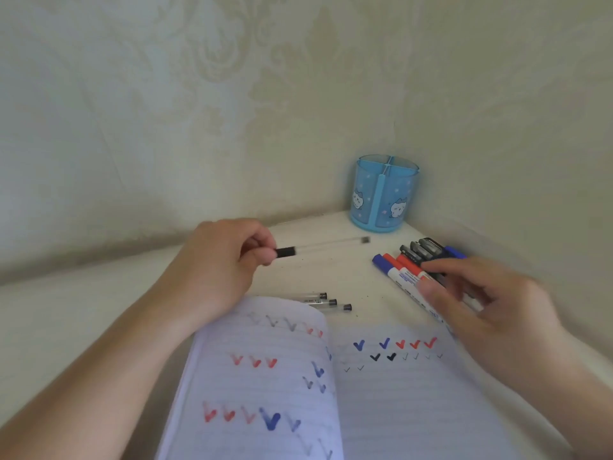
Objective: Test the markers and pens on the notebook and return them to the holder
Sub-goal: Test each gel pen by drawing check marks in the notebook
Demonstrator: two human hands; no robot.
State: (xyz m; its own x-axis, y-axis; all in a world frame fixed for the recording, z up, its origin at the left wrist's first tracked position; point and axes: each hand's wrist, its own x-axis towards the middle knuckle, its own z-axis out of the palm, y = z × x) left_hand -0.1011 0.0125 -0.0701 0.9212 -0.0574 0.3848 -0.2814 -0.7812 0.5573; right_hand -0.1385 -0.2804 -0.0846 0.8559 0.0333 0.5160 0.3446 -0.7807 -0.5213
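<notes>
My left hand (225, 260) pinches the black grip end of a clear pen (328, 245) that points right, above the desk. A blue pen holder (383, 194) stands in the far corner and looks empty. A row of blue, red and black markers (404, 263) lies on the desk to the right. My right hand (481, 300) hovers over the near ends of these markers with fingers spread; it is blurred. An open lined notebook (381, 400) with red, blue and black tick marks lies in front. Three clear pens (326, 302) lie just beyond its top edge.
Patterned walls meet in a corner right behind the holder. The white desk (99, 310) runs left under my left forearm. The notebook's left page curls upward near the spine.
</notes>
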